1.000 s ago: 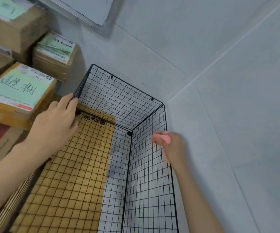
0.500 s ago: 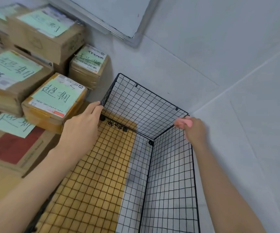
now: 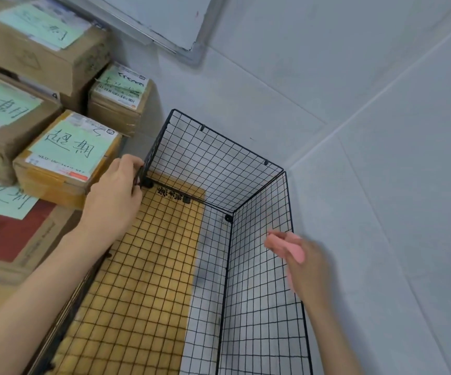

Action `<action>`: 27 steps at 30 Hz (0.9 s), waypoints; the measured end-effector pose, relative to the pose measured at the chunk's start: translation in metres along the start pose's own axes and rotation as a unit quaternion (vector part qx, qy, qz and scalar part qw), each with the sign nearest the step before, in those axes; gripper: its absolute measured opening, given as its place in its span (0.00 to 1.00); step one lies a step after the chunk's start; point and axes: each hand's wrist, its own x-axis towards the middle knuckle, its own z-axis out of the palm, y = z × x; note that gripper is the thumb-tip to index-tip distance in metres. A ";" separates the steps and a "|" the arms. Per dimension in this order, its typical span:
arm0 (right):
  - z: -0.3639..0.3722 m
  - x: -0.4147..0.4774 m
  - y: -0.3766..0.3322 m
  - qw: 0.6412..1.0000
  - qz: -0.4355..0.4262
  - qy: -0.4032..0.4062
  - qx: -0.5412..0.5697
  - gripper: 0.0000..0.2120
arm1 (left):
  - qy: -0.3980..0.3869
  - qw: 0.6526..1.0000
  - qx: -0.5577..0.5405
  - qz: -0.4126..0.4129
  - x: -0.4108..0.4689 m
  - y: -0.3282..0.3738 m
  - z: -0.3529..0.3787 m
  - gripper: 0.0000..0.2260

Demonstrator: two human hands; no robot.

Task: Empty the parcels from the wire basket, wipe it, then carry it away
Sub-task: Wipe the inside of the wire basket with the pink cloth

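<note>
Right hand (image 3: 308, 269), motion-blurred, now sits partway back along the right rim of the wire basket (image 3: 219, 163); half a second ago it was up at the far right corner. Its fingers are bunched on a pink cloth (image 3: 286, 246) pressed to the top wire, though the blur hides the exact grip. Left hand (image 3: 113, 204) is unchanged, fingers curled round the far left corner post, thumb on the near side, steadying the frame. Reads as a wiping stroke along the rim, so the wipe step looks to be under way and the carry is yet to come. The basket stands between the two hands and holds nothing. The parcels (image 3: 67, 158) are stacked just beyond the left fingertips, green notes on top. Under the mesh lie a yellow slatted mat (image 3: 148, 266) below the left fingers and a grey strip (image 3: 208, 266) towards the right fingers. Pale grey walls (image 3: 381, 212) meet in a corner past the right fingers, with a framed board (image 3: 164, 20) higher up.
</note>
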 end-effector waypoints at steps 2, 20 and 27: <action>0.000 0.011 -0.005 1.000 0.000 -0.007 0.029 0.06 | -0.002 1.000 -0.014 0.000 0.000 0.000 -0.002 0.18; 0.019 0.160 0.004 0.999 0.042 -0.009 -0.017 0.19 | -0.032 0.997 -0.065 -0.040 0.004 0.000 -0.001 0.18; 0.001 0.040 -0.010 0.997 0.022 -0.046 0.064 0.05 | -0.045 0.996 -0.063 -0.036 0.003 0.005 -0.005 0.18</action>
